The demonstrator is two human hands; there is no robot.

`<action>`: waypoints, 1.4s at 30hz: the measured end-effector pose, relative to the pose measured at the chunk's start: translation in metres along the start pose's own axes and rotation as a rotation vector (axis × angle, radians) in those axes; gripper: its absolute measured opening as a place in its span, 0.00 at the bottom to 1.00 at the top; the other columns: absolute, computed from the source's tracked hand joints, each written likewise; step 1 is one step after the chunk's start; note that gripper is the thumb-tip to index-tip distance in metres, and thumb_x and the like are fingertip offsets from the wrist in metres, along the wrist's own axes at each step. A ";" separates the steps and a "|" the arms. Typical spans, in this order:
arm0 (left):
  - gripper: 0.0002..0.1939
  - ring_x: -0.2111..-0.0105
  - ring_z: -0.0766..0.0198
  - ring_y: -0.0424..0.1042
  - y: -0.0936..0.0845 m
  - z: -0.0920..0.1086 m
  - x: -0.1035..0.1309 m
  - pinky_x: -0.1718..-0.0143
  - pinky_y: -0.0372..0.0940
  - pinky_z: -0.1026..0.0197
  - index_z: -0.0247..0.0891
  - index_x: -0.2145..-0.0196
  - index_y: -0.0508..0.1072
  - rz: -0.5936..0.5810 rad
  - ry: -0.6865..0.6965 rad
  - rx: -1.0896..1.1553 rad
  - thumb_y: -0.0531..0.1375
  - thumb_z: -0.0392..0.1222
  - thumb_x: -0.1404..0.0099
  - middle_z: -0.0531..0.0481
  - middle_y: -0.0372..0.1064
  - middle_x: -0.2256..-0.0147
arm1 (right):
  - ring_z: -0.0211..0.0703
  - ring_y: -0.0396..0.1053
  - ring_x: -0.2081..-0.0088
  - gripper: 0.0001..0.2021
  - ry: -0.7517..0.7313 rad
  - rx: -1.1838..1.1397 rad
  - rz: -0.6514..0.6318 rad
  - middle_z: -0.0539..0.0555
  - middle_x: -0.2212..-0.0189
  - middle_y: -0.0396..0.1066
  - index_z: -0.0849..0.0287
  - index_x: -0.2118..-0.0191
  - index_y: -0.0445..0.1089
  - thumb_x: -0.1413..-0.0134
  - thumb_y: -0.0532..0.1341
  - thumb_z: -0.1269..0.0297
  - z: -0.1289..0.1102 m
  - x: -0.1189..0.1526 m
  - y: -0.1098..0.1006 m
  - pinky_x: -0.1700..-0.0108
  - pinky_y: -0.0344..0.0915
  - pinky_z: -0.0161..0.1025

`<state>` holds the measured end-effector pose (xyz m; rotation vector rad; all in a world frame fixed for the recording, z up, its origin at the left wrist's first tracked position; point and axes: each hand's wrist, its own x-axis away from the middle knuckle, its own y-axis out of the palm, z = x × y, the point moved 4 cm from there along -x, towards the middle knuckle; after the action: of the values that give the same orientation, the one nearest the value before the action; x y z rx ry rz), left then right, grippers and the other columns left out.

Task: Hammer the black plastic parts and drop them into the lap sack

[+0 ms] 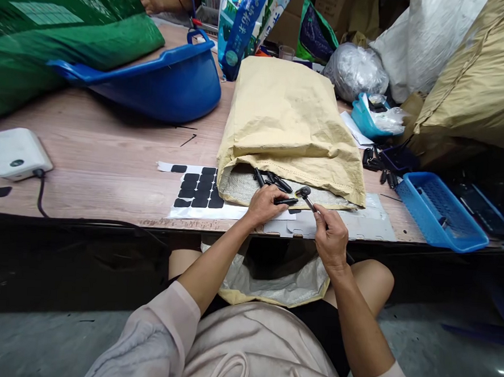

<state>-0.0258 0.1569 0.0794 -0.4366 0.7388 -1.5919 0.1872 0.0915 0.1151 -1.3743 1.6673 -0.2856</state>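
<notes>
My left hand (pixel 266 205) is closed on a small black part (pixel 286 201) at the mouth of a tan sack (pixel 291 111). My right hand (pixel 331 234) grips the handle of a ratchet-like metal tool (pixel 305 195), whose black head lies just right of that part. Several black parts (pixel 278 181) lie inside the sack's open mouth, on its white lining. Left of the sack, a white sheet with black rounded stickers (pixel 201 188) lies on the table (pixel 122 146), its right side partly under the sack.
A blue basin (pixel 164 86) and green sack (pixel 73 35) are at the back left. A white device (pixel 17 154) with a cable sits far left. A blue basket (pixel 442 214) stands at right. An open sack (pixel 267 289) lies across my lap. Another person's hand (pixel 151 3) shows behind.
</notes>
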 end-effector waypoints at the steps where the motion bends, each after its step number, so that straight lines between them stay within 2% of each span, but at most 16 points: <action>1: 0.12 0.54 0.53 0.72 0.000 0.000 0.000 0.47 0.67 0.51 0.46 0.56 0.86 -0.001 -0.002 0.000 0.70 0.39 0.38 0.49 0.78 0.58 | 0.47 0.77 0.55 0.16 -0.007 0.025 -0.002 0.56 0.58 0.81 0.52 0.46 0.80 0.25 0.55 0.58 0.000 0.000 0.001 0.50 0.72 0.43; 5: 0.13 0.54 0.52 0.72 0.000 0.001 -0.001 0.48 0.67 0.50 0.46 0.55 0.86 -0.014 -0.013 -0.002 0.70 0.40 0.38 0.49 0.78 0.59 | 0.47 0.76 0.58 0.16 -0.020 0.093 -0.026 0.55 0.62 0.79 0.51 0.47 0.81 0.25 0.55 0.58 0.003 0.000 0.004 0.54 0.71 0.42; 10: 0.12 0.55 0.52 0.72 0.000 0.000 -0.001 0.48 0.67 0.50 0.47 0.56 0.86 -0.010 -0.010 -0.001 0.70 0.41 0.38 0.49 0.78 0.60 | 0.47 0.76 0.57 0.17 -0.057 0.063 -0.019 0.56 0.61 0.79 0.51 0.45 0.80 0.24 0.55 0.58 -0.005 -0.005 0.001 0.51 0.71 0.42; 16: 0.10 0.55 0.53 0.72 -0.001 0.002 -0.001 0.49 0.67 0.51 0.46 0.58 0.86 -0.020 0.005 -0.012 0.69 0.41 0.37 0.49 0.78 0.60 | 0.45 0.75 0.59 0.16 -0.084 0.097 -0.091 0.54 0.63 0.78 0.50 0.48 0.81 0.25 0.56 0.60 -0.008 0.000 0.012 0.55 0.70 0.39; 20: 0.11 0.54 0.52 0.72 0.000 0.003 -0.001 0.49 0.67 0.50 0.46 0.56 0.86 -0.017 -0.006 -0.021 0.69 0.41 0.37 0.49 0.78 0.59 | 0.47 0.75 0.57 0.16 -0.061 0.072 -0.029 0.55 0.61 0.78 0.50 0.47 0.81 0.25 0.55 0.58 0.005 -0.010 0.009 0.52 0.70 0.41; 23: 0.10 0.54 0.52 0.72 0.001 0.003 -0.001 0.48 0.67 0.50 0.45 0.57 0.85 0.001 -0.002 -0.040 0.69 0.43 0.37 0.48 0.78 0.59 | 0.48 0.73 0.56 0.15 -0.041 0.105 0.030 0.56 0.60 0.78 0.51 0.48 0.81 0.27 0.57 0.58 0.026 -0.027 0.006 0.51 0.69 0.43; 29: 0.10 0.54 0.52 0.72 0.001 0.000 0.000 0.48 0.66 0.50 0.45 0.55 0.84 -0.013 0.026 -0.047 0.66 0.45 0.33 0.48 0.78 0.58 | 0.48 0.65 0.60 0.11 -0.049 0.303 0.054 0.54 0.66 0.72 0.52 0.56 0.82 0.33 0.60 0.63 0.069 -0.041 0.021 0.53 0.64 0.44; 36: 0.15 0.54 0.54 0.71 0.000 -0.002 0.002 0.47 0.64 0.51 0.46 0.52 0.84 -0.050 0.049 -0.054 0.57 0.47 0.25 0.48 0.78 0.58 | 0.50 0.61 0.58 0.11 -0.008 0.341 0.055 0.56 0.62 0.71 0.52 0.53 0.81 0.34 0.61 0.63 0.071 -0.033 0.031 0.53 0.60 0.45; 42: 0.17 0.54 0.54 0.70 0.002 -0.003 0.002 0.49 0.62 0.51 0.44 0.53 0.82 -0.073 0.054 -0.097 0.53 0.46 0.22 0.47 0.77 0.56 | 0.51 0.64 0.56 0.12 0.007 0.302 0.082 0.58 0.59 0.73 0.52 0.53 0.82 0.33 0.60 0.61 0.062 -0.035 0.022 0.50 0.61 0.47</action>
<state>-0.0270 0.1558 0.0756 -0.4974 0.8517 -1.6461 0.2177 0.1516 0.0837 -1.0787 1.6063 -0.4746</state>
